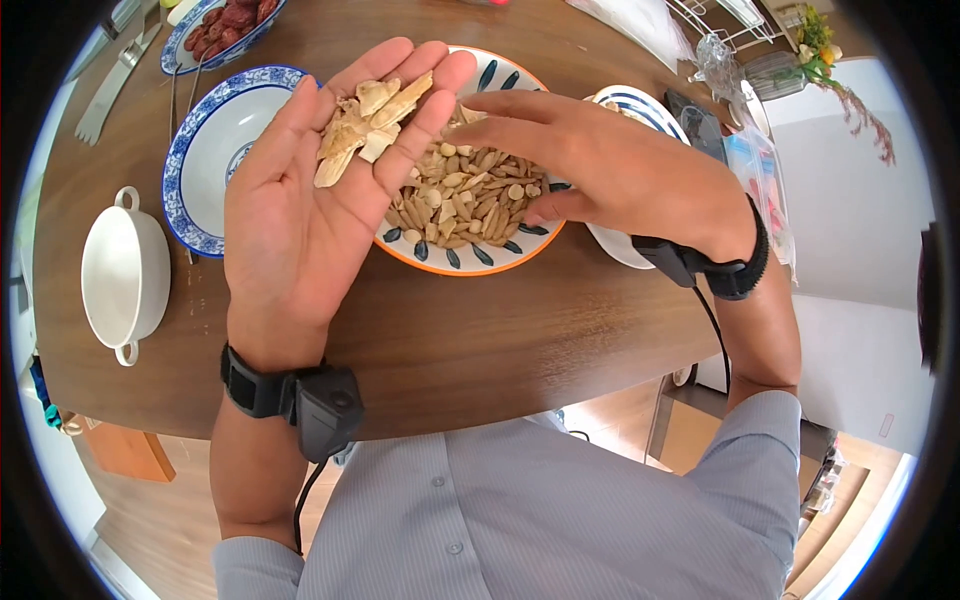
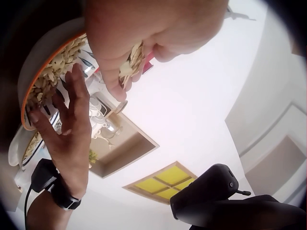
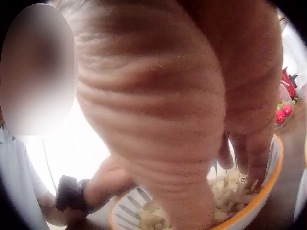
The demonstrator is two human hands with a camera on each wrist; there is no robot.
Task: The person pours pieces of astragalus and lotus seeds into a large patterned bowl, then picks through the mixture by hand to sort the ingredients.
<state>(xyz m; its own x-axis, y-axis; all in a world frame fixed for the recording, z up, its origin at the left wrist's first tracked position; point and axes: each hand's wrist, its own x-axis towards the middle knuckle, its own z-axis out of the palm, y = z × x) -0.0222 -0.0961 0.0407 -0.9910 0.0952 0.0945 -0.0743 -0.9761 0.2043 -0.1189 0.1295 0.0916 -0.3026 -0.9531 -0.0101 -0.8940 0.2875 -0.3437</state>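
Note:
My left hand (image 1: 295, 225) is palm up above the table, its fingers fairly straight. Several pale yellow dried root slices (image 1: 375, 120) lie on its palm and fingers. Below and to the right is an orange-rimmed bowl (image 1: 455, 262), white with dark leaf marks, holding brownish dried pieces (image 1: 480, 200) mixed with paler slices. Over the bowl's right side reaches my right hand (image 1: 625, 165), fingers spread and pointing left. In the left wrist view the fingertips of this right hand (image 2: 72, 129) overlap the bowl's contents. Nothing shows gripped in it.
A blue-rimmed bowl (image 1: 185, 200) and a white two-handled pot (image 1: 125, 280) stand on the left. Red dates (image 1: 235, 25) fill a dish at the far left, near tongs (image 1: 122, 75). Partly behind my right hand is a white plate (image 1: 625, 250). A wire rack (image 1: 715, 30) stands far right.

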